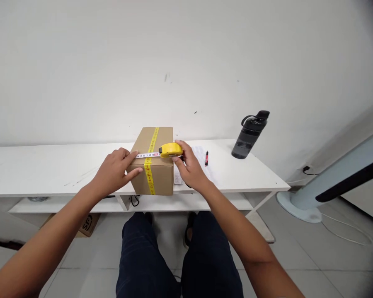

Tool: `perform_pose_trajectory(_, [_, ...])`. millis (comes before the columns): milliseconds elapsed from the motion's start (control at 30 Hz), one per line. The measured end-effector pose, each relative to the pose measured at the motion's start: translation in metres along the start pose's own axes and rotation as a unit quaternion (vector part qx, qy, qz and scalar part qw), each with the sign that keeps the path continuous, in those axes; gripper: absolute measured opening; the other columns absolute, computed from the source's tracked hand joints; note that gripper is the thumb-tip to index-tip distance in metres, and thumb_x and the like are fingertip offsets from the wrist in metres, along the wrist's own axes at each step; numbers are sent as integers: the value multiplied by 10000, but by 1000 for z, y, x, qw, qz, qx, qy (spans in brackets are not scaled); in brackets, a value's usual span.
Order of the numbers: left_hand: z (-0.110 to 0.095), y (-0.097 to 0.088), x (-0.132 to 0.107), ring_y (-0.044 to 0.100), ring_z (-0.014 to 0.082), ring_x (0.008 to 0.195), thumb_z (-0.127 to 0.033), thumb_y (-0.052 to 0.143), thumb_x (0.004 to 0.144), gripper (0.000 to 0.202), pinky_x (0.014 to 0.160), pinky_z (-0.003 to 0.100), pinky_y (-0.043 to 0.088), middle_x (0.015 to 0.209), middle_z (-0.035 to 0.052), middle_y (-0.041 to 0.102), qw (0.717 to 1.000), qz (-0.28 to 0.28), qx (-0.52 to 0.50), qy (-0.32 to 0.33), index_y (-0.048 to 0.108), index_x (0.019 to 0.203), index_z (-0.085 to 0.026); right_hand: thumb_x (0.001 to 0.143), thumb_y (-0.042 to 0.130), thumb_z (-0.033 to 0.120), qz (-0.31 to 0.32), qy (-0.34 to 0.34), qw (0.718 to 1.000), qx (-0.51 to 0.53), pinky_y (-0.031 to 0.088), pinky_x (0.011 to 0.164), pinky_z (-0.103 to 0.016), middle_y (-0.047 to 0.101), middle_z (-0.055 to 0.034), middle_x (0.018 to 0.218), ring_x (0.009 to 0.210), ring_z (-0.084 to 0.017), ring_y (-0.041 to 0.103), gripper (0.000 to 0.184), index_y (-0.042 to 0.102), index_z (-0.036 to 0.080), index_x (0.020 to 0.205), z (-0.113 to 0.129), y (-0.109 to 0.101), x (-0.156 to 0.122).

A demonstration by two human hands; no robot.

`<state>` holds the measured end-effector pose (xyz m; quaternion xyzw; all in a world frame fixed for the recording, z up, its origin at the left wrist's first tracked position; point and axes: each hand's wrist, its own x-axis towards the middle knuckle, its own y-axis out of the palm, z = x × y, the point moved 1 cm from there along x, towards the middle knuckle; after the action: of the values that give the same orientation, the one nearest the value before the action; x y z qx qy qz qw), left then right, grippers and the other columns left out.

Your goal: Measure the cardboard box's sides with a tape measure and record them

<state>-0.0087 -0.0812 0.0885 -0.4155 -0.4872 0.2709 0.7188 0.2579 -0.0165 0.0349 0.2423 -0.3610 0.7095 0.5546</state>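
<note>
A brown cardboard box sealed with a strip of yellow printed tape stands near the front edge of a white table. My right hand grips a yellow tape measure at the box's right top edge. Its white blade lies across the top of the box toward the left. My left hand rests against the box's left side, its fingers pinching the blade's end at that edge.
A sheet of paper with a red and black pen lies right of the box. A dark water bottle stands farther right near the wall. Under the table are a shelf and another cardboard box. A pale fan base stands on the floor at right.
</note>
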Motion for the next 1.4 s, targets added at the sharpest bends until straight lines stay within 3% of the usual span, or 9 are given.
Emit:
perform_pose_trajectory(400, [-4, -9, -7, 645, 282, 935, -384, 556, 983, 194, 811, 476, 499, 1052, 71, 686, 984, -178, 23, -14, 727, 1053, -322, 1020, 465, 471, 42, -17, 996, -74, 443, 1063, -553, 630, -127, 1375, 1219, -329, 599, 504, 435, 270, 1481, 13, 16, 18])
perform_pose_trajectory(600, [-62, -24, -49, 669, 259, 955, -222, 791, 823, 296, 884, 510, 546, 1046, 26, 704, 958, -250, 31, 135, 665, 1058, -349, 966, 577, 547, 21, 94, 989, 110, 472, 1064, -460, 665, -73, 1315, 1232, -280, 600, 520, 561, 313, 1430, 42, -2, -41])
perform_pose_trajectory(700, [-112, 6, -78, 699, 265, 916, -235, 818, 797, 397, 808, 476, 583, 1003, 70, 713, 963, -220, -66, 140, 639, 1137, -336, 916, 663, 544, -3, 195, 960, 199, 496, 1026, -427, 688, -70, 1285, 1174, -267, 637, 498, 641, 321, 1360, 43, -9, -112])
perform_pose_trajectory(867, [-199, 101, -114, 713, 376, 1067, -715, 696, 765, 929, 805, 559, 634, 1214, 197, 698, 928, -59, -365, 32, 327, 1533, -345, 812, 692, 689, -166, 437, 823, 322, 552, 871, -430, 752, -93, 1070, 974, -283, 698, 517, 759, 296, 1142, 20, 21, -250])
perform_pose_trajectory(1000, [-242, 145, -127, 711, 314, 1128, -517, 615, 895, 584, 870, 484, 645, 1241, 117, 709, 841, 35, -540, -19, 425, 1441, -437, 834, 649, 701, -133, 458, 824, 305, 553, 845, -443, 751, -82, 992, 913, -281, 706, 516, 749, 307, 1153, 15, 19, -303])
perform_pose_trajectory(1100, [-247, 141, -113, 720, 301, 1109, -395, 693, 853, 606, 904, 459, 628, 1222, 94, 725, 799, 23, -600, -45, 454, 1409, -420, 989, 442, 621, -21, 400, 904, 147, 555, 818, -417, 756, -86, 903, 833, -252, 707, 494, 779, 261, 1020, 1, -36, -274])
perform_pose_trajectory(1200, [-242, 124, -67, 718, 277, 1109, -312, 757, 822, 650, 963, 421, 589, 1248, 94, 723, 775, 36, -627, -63, 485, 1411, -343, 1042, 368, 519, 13, 230, 966, -117, 537, 841, -386, 764, -99, 932, 862, -245, 698, 495, 768, 232, 991, -43, -110, -187])
perform_pose_trajectory(1267, [-240, 119, -18, 695, 266, 1138, -326, 771, 817, 563, 1001, 409, 556, 1261, 101, 714, 762, 23, -641, -93, 557, 1337, -290, 1063, 322, 381, 30, 178, 932, -313, 507, 899, -394, 748, -139, 1108, 970, -263, 690, 453, 714, 203, 1203, -87, -145, -115])
perform_pose_trajectory(1400, [-232, 142, 95, 681, 222, 1078, -388, 740, 832, 465, 941, 345, 547, 1161, 94, 716, 701, -90, -668, -233, 574, 1232, -217, 1007, 392, 142, 257, 185, 796, -516, 461, 773, -318, 705, -147, 1174, 924, -240, 686, 497, 524, 233, 1478, -169, -160, -6])
